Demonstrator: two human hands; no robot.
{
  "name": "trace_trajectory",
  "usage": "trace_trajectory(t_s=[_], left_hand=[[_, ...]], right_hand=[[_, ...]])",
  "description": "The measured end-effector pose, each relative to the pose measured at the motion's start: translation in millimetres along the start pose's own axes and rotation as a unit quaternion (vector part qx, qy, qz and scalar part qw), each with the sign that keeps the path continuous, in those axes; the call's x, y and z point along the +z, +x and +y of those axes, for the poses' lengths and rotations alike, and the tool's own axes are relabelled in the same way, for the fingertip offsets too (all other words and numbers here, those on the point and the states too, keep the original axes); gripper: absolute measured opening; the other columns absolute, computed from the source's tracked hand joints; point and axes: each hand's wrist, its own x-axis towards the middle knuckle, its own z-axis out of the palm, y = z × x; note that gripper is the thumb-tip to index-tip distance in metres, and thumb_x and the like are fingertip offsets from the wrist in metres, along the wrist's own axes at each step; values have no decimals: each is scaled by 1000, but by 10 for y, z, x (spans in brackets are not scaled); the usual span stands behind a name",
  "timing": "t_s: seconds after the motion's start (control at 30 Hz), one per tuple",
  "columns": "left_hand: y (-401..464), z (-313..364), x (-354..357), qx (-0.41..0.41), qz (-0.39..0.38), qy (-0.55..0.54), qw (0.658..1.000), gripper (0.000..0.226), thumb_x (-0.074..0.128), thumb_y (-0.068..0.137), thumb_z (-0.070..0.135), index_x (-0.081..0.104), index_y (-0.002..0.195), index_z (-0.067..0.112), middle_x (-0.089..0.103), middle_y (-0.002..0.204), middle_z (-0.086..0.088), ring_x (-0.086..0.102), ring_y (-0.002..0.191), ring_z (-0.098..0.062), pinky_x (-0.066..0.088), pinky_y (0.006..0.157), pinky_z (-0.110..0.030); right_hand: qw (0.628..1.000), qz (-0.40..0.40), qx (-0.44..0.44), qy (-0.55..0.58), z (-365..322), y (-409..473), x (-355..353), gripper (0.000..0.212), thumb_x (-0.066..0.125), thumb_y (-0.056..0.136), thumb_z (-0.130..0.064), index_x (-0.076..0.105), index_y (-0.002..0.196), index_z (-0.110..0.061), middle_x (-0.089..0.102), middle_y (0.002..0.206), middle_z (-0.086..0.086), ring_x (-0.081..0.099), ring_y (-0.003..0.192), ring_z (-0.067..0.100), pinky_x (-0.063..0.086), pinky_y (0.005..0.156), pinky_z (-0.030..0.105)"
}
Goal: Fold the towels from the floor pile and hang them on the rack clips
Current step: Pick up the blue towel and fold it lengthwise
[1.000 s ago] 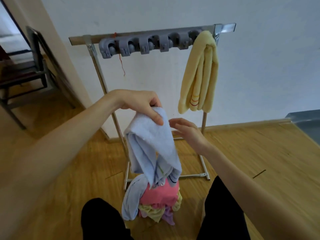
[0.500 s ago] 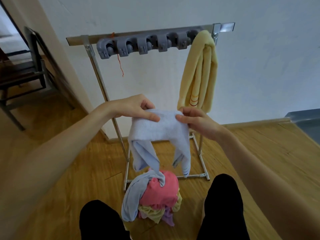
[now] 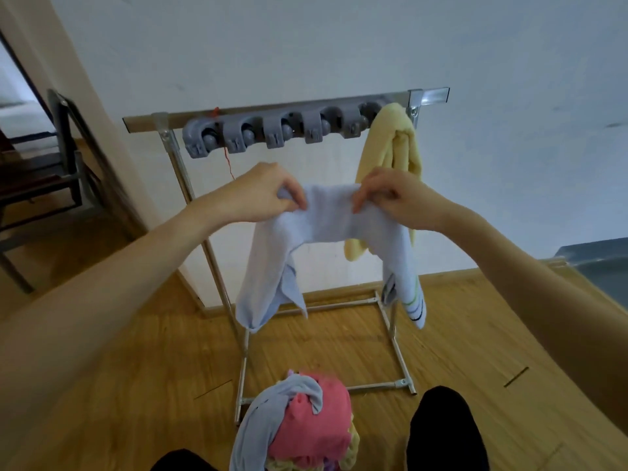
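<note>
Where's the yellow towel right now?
Head view: the yellow towel hangs from the right end of the rack's clip rail, just behind the right hand.

pale blue towel (image 3: 334,219) with green and dark stripes, yellow towel (image 3: 390,144), grey clips (image 3: 272,130).

Soft, even indoor light; wide-angle bending at edges; slightly blurry.

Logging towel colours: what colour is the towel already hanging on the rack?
Pale yellow; the hung towel shows in the head view, at the rack's right end.
</note>
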Motion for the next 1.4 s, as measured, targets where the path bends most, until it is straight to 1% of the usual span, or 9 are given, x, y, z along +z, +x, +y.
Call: trace_trajectory(t_s=[0.17, 0.23, 0.33, 0.5, 0.63, 0.83, 1.03, 1.27, 1.4], left_hand=[[343, 3, -133, 3, 11, 76, 997, 40, 65, 85, 15, 61, 125, 16, 58, 119, -4, 51, 111, -18, 34, 84, -23], [477, 10, -138, 2, 26, 98, 995, 52, 65, 83, 14, 52, 133, 21, 48, 108, -4, 49, 104, -24, 36, 77, -29], [704, 2, -105, 2, 117, 113, 987, 57, 57, 82, 7, 46, 135, 26, 43, 100, -5, 51, 92, -28, 40, 67, -36], [1045, 61, -72, 12, 226, 186, 956, 55, 50, 81, -5, 48, 132, 15, 42, 97, -12, 52, 78, -37, 35, 58, -39], [1252, 96, 1, -5, 252, 238, 938, 48, 49, 80, -8, 48, 127, 5, 46, 102, -16, 53, 78, -37, 34, 57, -40], [1401, 145, 213, -25, 283, 245, 927, 49, 52, 79, -9, 47, 128, 0, 51, 112, -18, 57, 88, -35, 36, 61, -34], [1580, 26, 392, -2, 328, 301, 895, 54, 79, 51, -9, 64, 102, 1, 61, 80, -13, 58, 56, -25, 34, 43, -24], [1693, -123, 722, 38, 350, 278, 894, 57, 78, 53, -10, 63, 106, 4, 59, 82, -10, 57, 58, -24, 37, 45, -26], [1671, -270, 908, 66, 347, 270, 896, 49, 74, 63, -12, 61, 108, 1, 59, 85, -13, 58, 66, -26, 48, 53, -32]], right_hand=[[991, 58, 44, -114, 48, 303, -97, 42, 40, 82, 9, 71, 106, -6, 61, 101, 5, 55, 94, 21, 37, 75, 20], [984, 131, 55, -103, 66, 421, -101, 36, 41, 80, 7, 70, 101, -1, 62, 94, 12, 57, 89, 28, 46, 76, 34], [969, 211, 67, -105, 112, 581, -94, 30, 44, 77, 1, 66, 97, 0, 57, 90, 11, 56, 86, 26, 50, 75, 39], [937, 291, 105, -163, 222, 765, -128, 40, 49, 78, -8, 53, 118, -12, 46, 119, 8, 56, 95, 30, 50, 69, 37], [913, 283, 145, -255, 245, 872, -115, 45, 50, 80, 3, 46, 124, -8, 41, 127, 12, 51, 101, 33, 34, 61, 33], [904, 287, 144, -281, 467, 976, 144, 60, 60, 74, 1, 43, 130, -7, 42, 132, 12, 55, 93, 28, 48, 65, 37], [913, 301, 148, -233, 623, 1042, 352, 68, 54, 80, 2, 32, 144, -10, 29, 150, 8, 54, 91, 22, 36, 59, 26], [934, 291, 126, -164, 946, 1018, 624, 71, 47, 82, 3, 24, 147, -11, 27, 148, 8, 48, 111, 26, 42, 72, 30], [956, 257, 78, -118, 1133, 941, 716, 69, 37, 81, -8, 22, 148, -3, 25, 152, 16, 44, 129, 33, 46, 95, 41]])
